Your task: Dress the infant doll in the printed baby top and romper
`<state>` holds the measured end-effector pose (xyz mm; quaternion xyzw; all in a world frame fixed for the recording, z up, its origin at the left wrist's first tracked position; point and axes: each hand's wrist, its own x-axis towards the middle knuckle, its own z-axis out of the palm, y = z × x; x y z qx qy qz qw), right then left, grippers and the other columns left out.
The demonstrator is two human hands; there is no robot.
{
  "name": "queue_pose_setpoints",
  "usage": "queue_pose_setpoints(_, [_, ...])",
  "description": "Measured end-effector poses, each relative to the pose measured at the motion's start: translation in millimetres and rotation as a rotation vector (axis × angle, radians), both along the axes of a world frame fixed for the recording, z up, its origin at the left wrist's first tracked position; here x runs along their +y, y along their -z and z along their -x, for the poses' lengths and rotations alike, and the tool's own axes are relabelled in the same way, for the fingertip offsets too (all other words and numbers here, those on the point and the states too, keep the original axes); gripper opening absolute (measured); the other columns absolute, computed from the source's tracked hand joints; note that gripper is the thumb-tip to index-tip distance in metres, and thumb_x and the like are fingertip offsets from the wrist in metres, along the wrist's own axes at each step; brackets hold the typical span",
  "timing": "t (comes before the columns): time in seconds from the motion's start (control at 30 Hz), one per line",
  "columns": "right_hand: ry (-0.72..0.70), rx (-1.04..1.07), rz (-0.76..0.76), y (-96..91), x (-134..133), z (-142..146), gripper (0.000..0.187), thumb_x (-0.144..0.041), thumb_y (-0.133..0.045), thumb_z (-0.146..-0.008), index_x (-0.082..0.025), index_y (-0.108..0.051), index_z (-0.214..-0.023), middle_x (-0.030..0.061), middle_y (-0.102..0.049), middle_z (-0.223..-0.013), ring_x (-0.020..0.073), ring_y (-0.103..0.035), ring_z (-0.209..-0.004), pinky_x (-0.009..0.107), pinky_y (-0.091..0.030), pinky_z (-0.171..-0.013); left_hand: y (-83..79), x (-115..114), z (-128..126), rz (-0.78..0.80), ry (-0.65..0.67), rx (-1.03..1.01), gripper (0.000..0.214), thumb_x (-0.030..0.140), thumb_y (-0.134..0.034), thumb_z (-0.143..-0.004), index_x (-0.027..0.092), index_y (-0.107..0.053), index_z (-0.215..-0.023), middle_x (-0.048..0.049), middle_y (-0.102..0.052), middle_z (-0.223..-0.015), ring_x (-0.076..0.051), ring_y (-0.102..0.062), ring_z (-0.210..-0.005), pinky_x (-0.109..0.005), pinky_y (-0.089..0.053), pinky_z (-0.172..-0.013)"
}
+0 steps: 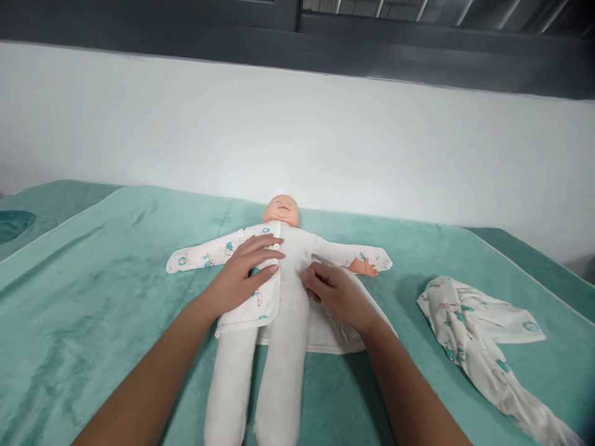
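A baby doll (pixel 282 211) lies on its back on a teal blanket (pixel 93 297), arms spread, white cloth body and legs toward me. It wears a white printed jacket (pixel 253 306) hanging loose across its chest. My left hand (pixel 242 275) lies flat on the jacket's left front panel, fingers stretched toward the buttons. My right hand (pixel 337 294) rests at the doll's waist with fingers curled, pinching the edge of the jacket's other panel, which lies spread under the doll.
Printed white baby trousers (pixel 478 337) lie crumpled on the blanket to the right. A white wall (pixel 297 142) runs behind the bed, with a dark window frame (pixel 418 49) above it.
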<state>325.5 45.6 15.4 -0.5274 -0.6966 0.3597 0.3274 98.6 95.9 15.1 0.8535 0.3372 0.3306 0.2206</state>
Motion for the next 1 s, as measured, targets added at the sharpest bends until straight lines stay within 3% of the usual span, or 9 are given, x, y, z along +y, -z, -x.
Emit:
queue_pose_setpoints(0.63, [0.131,0.091,-0.057,7.4,3,5,0.033,-0.041,-0.044,-0.096,-0.022,-0.048,-0.07,-0.0029,-0.051,-0.065,0.0137,-0.047,-0.063,0.027,-0.036,-0.061,-1.1,0,1,0.014,0.001,0.009,0.028,0.037,-0.046,-0.097,0.027,-0.065,-0.115,-0.0033,-0.051,-0.143,-0.023,-0.038,-0.137,-0.046,-0.031,-0.115])
queue_pose_setpoints(0.83, [0.246,0.078,-0.223,12.9,2,16,0.027,-0.039,-0.046,-0.096,-0.022,-0.05,-0.074,-0.0021,-0.054,-0.066,0.0142,-0.048,-0.062,0.028,-0.036,-0.061,-1.7,0,0,0.014,0.001,0.001,0.027,0.037,-0.046,-0.097,0.027,-0.065,-0.114,-0.0033,-0.052,-0.142,-0.023,-0.039,-0.137,-0.045,-0.031,-0.115])
queue_pose_setpoints(1.0, [0.219,0.125,-0.246,12.5,0,18,0.029,-0.038,-0.047,-0.096,-0.021,-0.051,-0.072,-0.002,-0.054,-0.066,0.0138,-0.048,-0.062,0.028,-0.037,-0.063,-1.4,0,0,0.009,-0.001,-0.002,0.028,0.037,-0.046,-0.097,0.027,-0.065,-0.115,-0.0035,-0.052,-0.141,-0.024,-0.039,-0.137,-0.046,-0.031,-0.115])
